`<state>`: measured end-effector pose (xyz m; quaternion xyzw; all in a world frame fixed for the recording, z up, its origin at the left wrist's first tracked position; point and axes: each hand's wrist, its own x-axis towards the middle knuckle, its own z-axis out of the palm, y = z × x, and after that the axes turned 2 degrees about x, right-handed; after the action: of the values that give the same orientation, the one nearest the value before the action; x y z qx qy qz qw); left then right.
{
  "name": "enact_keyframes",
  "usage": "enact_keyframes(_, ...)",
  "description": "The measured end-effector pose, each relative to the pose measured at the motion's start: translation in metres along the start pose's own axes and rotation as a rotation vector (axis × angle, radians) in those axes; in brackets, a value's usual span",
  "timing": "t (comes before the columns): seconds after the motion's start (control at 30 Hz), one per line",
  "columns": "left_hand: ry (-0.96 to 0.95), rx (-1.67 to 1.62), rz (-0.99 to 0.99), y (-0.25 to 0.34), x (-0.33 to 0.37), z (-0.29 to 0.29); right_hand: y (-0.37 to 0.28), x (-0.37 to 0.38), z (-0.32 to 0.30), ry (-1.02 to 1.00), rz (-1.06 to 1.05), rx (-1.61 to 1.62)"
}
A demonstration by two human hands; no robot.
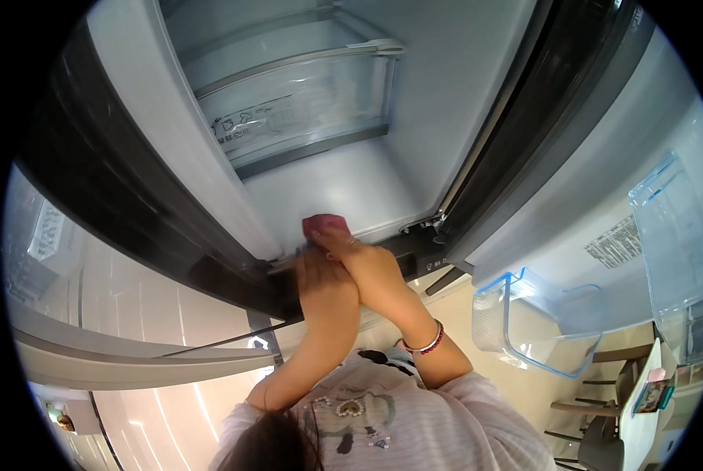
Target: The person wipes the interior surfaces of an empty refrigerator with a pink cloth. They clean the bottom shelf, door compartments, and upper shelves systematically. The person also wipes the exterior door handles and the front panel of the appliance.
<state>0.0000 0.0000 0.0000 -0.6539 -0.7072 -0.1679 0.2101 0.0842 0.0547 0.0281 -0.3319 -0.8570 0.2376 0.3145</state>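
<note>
My right hand [357, 255] presses a folded dark-pink cloth [324, 225] against the white floor of the refrigerator compartment [316, 188], close to its front edge. Right beside it, partly under the right wrist, is my left hand [318, 276]; its fingers look stretched out over the dark front edge and are somewhat blurred. Nothing shows in the left hand. Behind the cloth, a clear drawer [296, 110] with printed markings sits above the compartment floor. A beaded bracelet [426, 343] circles my right wrist.
The open right door [540, 204] carries a clear blue-edged bin [536, 326] low down and another clear bin [669, 228] higher up. To the left is the other door [116, 173], dark-edged. Chairs [602, 439] and a white table [642, 408] stand at the lower right.
</note>
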Motion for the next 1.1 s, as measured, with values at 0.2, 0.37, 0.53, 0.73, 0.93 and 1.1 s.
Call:
enact_keyframes(0.2, 0.053, -0.183, 0.151, 0.033, 0.021, 0.006, 0.026, -0.019, -0.023, 0.189, 0.106, -0.132)
enact_keyframes(0.37, 0.029, -0.308, 0.214, 0.041, 0.038, 0.016, 0.040, -0.019, -0.025, 0.312, 0.192, -0.303)
enact_keyframes(0.53, 0.003, -0.370, 0.202, 0.030, 0.042, 0.016, 0.037, -0.006, -0.020, 0.296, 0.259, -0.420)
enact_keyframes(0.73, -0.031, -0.425, 0.091, 0.009, 0.043, 0.006, 0.026, 0.018, -0.015, 0.165, 0.150, -0.324)
enact_keyframes(0.93, -0.040, -0.417, 0.008, -0.012, 0.028, -0.002, 0.009, 0.028, 0.003, 0.136, -0.026, -0.346)
enact_keyframes(1.1, 0.023, -0.375, -0.056, -0.021, 0.017, -0.011, 0.000, 0.030, 0.015, 0.062, -0.056, -0.236)
